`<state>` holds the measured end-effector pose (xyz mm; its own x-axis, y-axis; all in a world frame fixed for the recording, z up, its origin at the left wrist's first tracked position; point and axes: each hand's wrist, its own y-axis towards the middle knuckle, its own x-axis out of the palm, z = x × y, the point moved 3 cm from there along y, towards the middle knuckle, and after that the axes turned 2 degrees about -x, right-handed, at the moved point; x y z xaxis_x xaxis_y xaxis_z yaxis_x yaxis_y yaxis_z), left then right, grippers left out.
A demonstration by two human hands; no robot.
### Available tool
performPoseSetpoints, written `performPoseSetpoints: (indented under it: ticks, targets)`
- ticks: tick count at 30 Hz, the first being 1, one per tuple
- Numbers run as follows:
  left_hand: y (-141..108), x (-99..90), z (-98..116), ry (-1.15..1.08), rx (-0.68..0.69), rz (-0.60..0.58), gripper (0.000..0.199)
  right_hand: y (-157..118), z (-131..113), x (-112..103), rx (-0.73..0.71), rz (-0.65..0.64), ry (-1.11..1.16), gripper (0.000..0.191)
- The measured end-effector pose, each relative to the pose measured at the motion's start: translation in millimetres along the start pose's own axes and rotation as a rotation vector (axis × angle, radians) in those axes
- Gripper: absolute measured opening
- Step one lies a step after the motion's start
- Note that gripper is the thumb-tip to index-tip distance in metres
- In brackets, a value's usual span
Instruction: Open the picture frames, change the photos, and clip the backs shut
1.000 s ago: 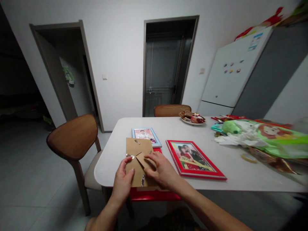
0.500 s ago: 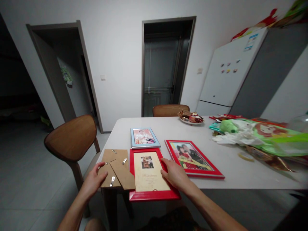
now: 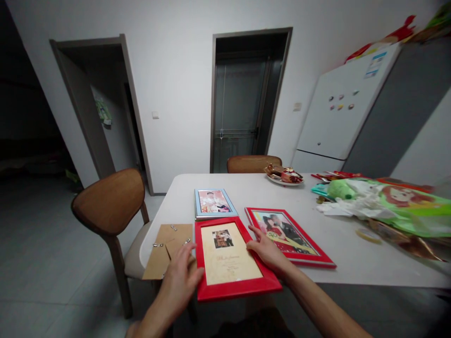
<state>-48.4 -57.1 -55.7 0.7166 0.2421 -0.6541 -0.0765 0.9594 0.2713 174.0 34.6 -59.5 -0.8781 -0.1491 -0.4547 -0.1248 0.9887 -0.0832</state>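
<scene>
A red picture frame (image 3: 243, 285) with a cream printed sheet (image 3: 229, 263) and a small photo in it lies near the table's front edge, its lower end jutting past it. My right hand (image 3: 267, 252) grips its right side, thumb over the front. At the left side is my left hand (image 3: 181, 272), fingers apart and slightly bent, fingertips at the frame's border. A brown backing board (image 3: 155, 267) with metal clips lies left of the frame, partly hidden by my left hand. Another red picture frame (image 3: 310, 256) lies to the right, and a light blue picture frame (image 3: 197, 206) lies behind.
On the white table (image 3: 239, 190) stands a plate of wrapped items (image 3: 285, 177) at the back. Green plastic bags (image 3: 405, 206), tissues (image 3: 355, 204) and a tape roll (image 3: 368, 236) lie at the right. Wooden chairs (image 3: 111, 202) stand left and behind.
My left hand has moved right, from the backing board to the red frame's left side. The backing flap no longer overlaps the frame. My right hand stays on the frame's right side.
</scene>
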Motion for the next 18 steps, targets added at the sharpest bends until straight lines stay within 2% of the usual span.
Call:
performPoseSetpoints:
  ticks: [2, 4, 6, 9, 11, 13, 15, 18]
  targets:
    - [-5.6, 20.6, 31.3, -0.039, 0.089, -0.066, 0.048, -11.3, -12.8, 1.3, 0.040, -0.082, 0.300, 0.069]
    - [-7.5, 35.1, 56.5, -0.047, 0.173, -0.106, 0.047, -22.0, -28.8, 1.5, 0.039, -0.109, 0.490, 0.071]
    - [-6.6, 42.1, 74.7, -0.042, 0.262, -0.108, 0.050, -29.6, -43.5, 1.0, 0.012, -0.099, 0.566, 0.073]
    - [-4.6, 41.1, 90.6, -0.008, 0.408, -0.050, 0.053, -34.2, -56.7, 2.2, -0.028, -0.103, 0.625, 0.074]
    - [-4.8, 35.5, 94.4, 0.023, 0.498, 0.008, 0.053, -33.6, -57.8, 3.5, -0.049, -0.117, 0.648, 0.074]
    - [-4.9, 25.5, 91.6, 0.034, 0.513, 0.101, 0.053, -30.5, -53.1, 3.5, -0.075, -0.122, 0.615, 0.074]
    - [-3.7, 10.5, 80.7, 0.011, 0.419, 0.239, 0.052, -25.4, -43.5, 2.1, -0.092, -0.114, 0.491, 0.074]
    - [-2.5, -14.6, 49.1, -0.062, 0.162, 0.443, 0.046, -15.1, -24.7, -2.6, -0.120, -0.032, 0.121, 0.067]
